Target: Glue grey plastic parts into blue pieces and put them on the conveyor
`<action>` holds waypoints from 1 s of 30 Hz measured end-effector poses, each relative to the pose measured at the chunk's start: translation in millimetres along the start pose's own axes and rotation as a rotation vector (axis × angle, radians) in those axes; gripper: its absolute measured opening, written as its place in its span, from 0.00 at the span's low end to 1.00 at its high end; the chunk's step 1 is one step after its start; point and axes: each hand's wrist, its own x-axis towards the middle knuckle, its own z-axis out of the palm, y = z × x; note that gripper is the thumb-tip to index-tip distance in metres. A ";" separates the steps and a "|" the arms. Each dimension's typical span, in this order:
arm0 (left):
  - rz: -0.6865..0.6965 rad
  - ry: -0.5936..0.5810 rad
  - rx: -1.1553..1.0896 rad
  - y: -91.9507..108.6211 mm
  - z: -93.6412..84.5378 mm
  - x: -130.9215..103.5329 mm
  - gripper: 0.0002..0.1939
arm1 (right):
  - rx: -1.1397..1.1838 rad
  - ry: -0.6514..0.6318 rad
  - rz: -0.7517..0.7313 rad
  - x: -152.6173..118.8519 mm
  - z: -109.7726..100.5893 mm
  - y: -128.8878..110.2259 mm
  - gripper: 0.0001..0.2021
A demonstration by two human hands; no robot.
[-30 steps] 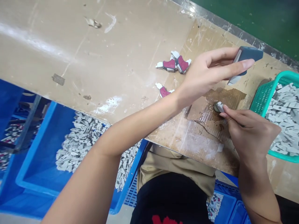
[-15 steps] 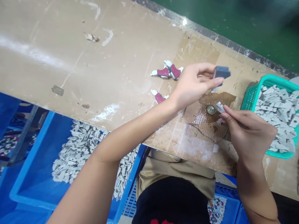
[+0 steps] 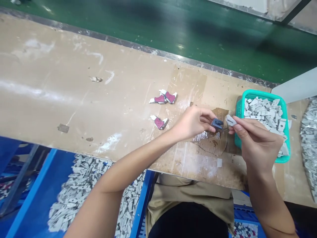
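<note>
Pinched in the fingertips of my left hand is a small dark blue-grey block with a hollow in the side that faces up. My right hand grips a small light grey plastic piece with a slot in it, held just right of the block and apart from it. Both hands are over a wet, torn patch of cardboard on the bench. To the left lie assembled maroon-and-white pieces: one alone and two touching each other.
A green basket full of light grey pieces stands beside my right hand. Below the bench is a blue bin of similar pieces. A clear bag of pieces lies at the far right. Beyond the bench edge is a green surface.
My left hand has come down toward my right, bringing the blue-grey block close to the grey piece. The block is turned so its hollow shows. The camera view has shifted.
</note>
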 end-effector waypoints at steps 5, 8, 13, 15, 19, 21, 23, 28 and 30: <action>0.016 -0.008 -0.034 1.0 3.0 -1.9 0.09 | -0.075 -0.051 -0.068 -0.6 -2.5 -4.8 0.17; 0.034 -0.011 -0.036 0.9 2.9 -3.0 0.10 | -0.088 -0.062 -0.092 -0.6 -2.9 -5.2 0.18; 0.084 -0.020 -0.020 2.9 3.6 -5.4 0.09 | -0.117 -0.095 -0.130 -0.6 -4.4 -4.3 0.19; 0.113 -0.022 -0.001 4.2 4.8 -7.1 0.09 | -0.145 -0.099 -0.151 -1.1 -5.6 -4.4 0.20; 0.175 -0.003 0.025 3.4 9.1 -10.8 0.09 | -0.192 -0.082 -0.194 -2.8 -7.3 -4.2 0.24; 0.196 0.018 0.031 1.2 11.6 -12.0 0.10 | -0.206 -0.082 -0.215 -4.0 -7.4 -3.1 0.25; 0.222 0.045 0.046 -0.6 13.6 -12.9 0.11 | -0.212 -0.103 -0.225 -5.4 -7.1 -1.8 0.26; 0.286 0.110 0.132 0.2 15.2 -15.4 0.11 | -0.181 -0.166 -0.209 -8.4 -6.0 -0.3 0.28; 0.277 0.117 0.158 0.5 14.7 -16.2 0.11 | -0.178 -0.184 -0.204 -9.0 -4.7 -0.1 0.27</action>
